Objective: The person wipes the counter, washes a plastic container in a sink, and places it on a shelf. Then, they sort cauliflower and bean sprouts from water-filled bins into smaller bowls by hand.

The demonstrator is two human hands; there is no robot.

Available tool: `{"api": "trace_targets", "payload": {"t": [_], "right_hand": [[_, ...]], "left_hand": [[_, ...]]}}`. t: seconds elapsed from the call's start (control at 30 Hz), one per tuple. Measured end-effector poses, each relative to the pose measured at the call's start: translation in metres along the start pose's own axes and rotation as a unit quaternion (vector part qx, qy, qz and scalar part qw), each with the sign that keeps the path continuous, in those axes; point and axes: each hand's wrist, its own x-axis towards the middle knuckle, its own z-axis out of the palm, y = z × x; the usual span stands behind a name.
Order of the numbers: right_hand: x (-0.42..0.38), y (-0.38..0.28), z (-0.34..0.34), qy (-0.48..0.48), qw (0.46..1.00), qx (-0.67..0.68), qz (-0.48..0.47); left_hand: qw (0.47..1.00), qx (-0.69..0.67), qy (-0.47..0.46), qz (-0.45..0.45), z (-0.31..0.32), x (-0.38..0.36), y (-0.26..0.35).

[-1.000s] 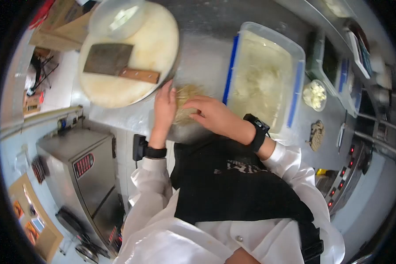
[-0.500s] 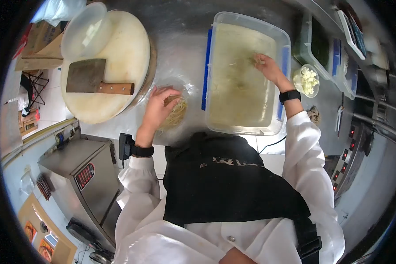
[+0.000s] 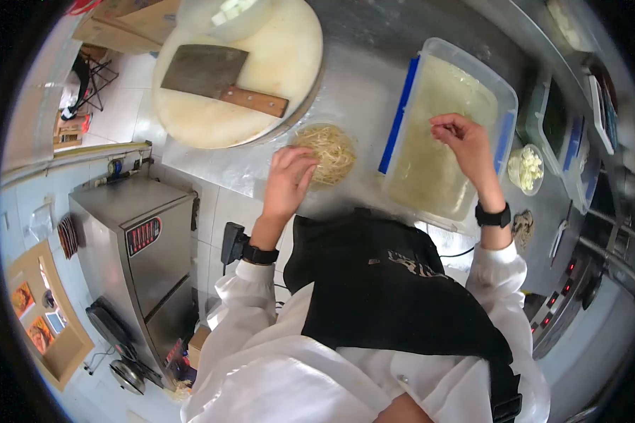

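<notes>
My left hand (image 3: 287, 178) is at the near left edge of a round clear container of bean sprouts (image 3: 329, 146). Its fingers curve toward the sprouts, with the thumb a little apart; I see nothing held in them. My right hand (image 3: 466, 144) is over a large clear plastic bin (image 3: 507, 92) that holds a pale yellowish liquid. Its thumb and fingertips are pinched together, and anything between them is too small to make out. Along the bin's left side runs a blue clip (image 3: 400, 113).
A cleaver (image 3: 212, 74) lies on a round cutting board (image 3: 289, 42), near a clear bowl (image 3: 250, 27) with white pieces. Right of the bin stand a small tub of pale chopped pieces (image 3: 527, 170), a crumpled cloth (image 3: 523, 229) and more plastic bins (image 3: 543, 116). A steel cabinet (image 3: 134, 225) stands at lower left.
My view has turned, so the counter sits further right. My right hand has drawn back toward me over the bin, fingers pinched. My left hand has shifted off the sprouts to their edge.
</notes>
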Motion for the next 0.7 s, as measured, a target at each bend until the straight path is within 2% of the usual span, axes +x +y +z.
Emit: {"api": "trace_targets", "payload": {"t": [0.07, 0.13, 0.17, 0.2, 0.23, 0.27, 0.3, 0.33, 0.37, 0.4, 0.43, 0.5, 0.53, 0.57, 0.63, 0.7], "right_hand": [[-0.007, -0.035, 0.032, -0.027, 0.998, -0.004, -0.049], [-0.009, -0.041, 0.069, -0.076, 0.992, -0.074, -0.063], [-0.007, -0.033, 0.090, -0.104, 0.988, -0.085, -0.074], [-0.005, -0.031, 0.109, -0.154, 0.967, -0.133, -0.153], [-0.008, -0.033, 0.122, -0.170, 0.921, -0.207, -0.283], [-0.012, -0.032, 0.121, -0.234, 0.885, -0.287, -0.280], [-0.016, -0.035, 0.124, -0.207, 0.883, -0.299, -0.296], [-0.017, -0.038, 0.118, -0.192, 0.904, -0.267, -0.273], [-0.016, -0.044, 0.114, -0.225, 0.961, -0.116, -0.110], [-0.013, -0.053, 0.098, -0.235, 0.949, -0.181, -0.109], [-0.008, -0.051, 0.078, -0.236, 0.935, -0.244, -0.103], [0.010, 0.001, 0.036, -0.105, 0.951, -0.218, -0.192], [0.028, 0.046, 0.006, -0.072, 0.949, -0.237, -0.195], [0.038, 0.078, -0.016, -0.037, 0.946, -0.255, -0.198], [0.029, 0.104, -0.050, -0.076, 0.883, -0.450, -0.109], [0.026, 0.138, -0.064, -0.160, 0.842, -0.512, -0.055]], "left_hand": [[1.000, -0.001, 0.001, -0.012, 0.005, -0.002, -0.002], [0.993, -0.082, -0.009, -0.084, 0.030, -0.023, -0.025], [0.998, -0.031, -0.031, -0.037, 0.027, -0.020, -0.018], [0.953, -0.258, 0.037, -0.153, 0.041, -0.028, -0.017], [0.982, -0.159, 0.053, -0.087, 0.038, -0.025, -0.016], [0.987, -0.113, 0.083, -0.080, 0.030, -0.021, -0.005], [0.994, -0.037, 0.043, -0.089, 0.029, -0.021, -0.006], [0.962, -0.209, 0.120, -0.132, 0.034, -0.021, 0.002], [0.980, -0.131, 0.105, -0.109, 0.030, -0.024, -0.004], [0.991, -0.059, 0.080, -0.090, 0.027, -0.024, -0.008], [0.989, -0.049, 0.103, -0.093, 0.025, -0.023, -0.007], [0.986, -0.025, 0.102, -0.132, 0.023, -0.022, 0.001], [0.984, -0.023, 0.115, -0.137, 0.027, -0.022, 0.003], [0.982, -0.023, 0.116, -0.146, 0.024, -0.024, 0.003], [0.980, -0.021, 0.119, -0.159, 0.019, -0.026, 0.005], [0.981, -0.056, 0.102, -0.158, 0.012, -0.030, 0.018]]}}
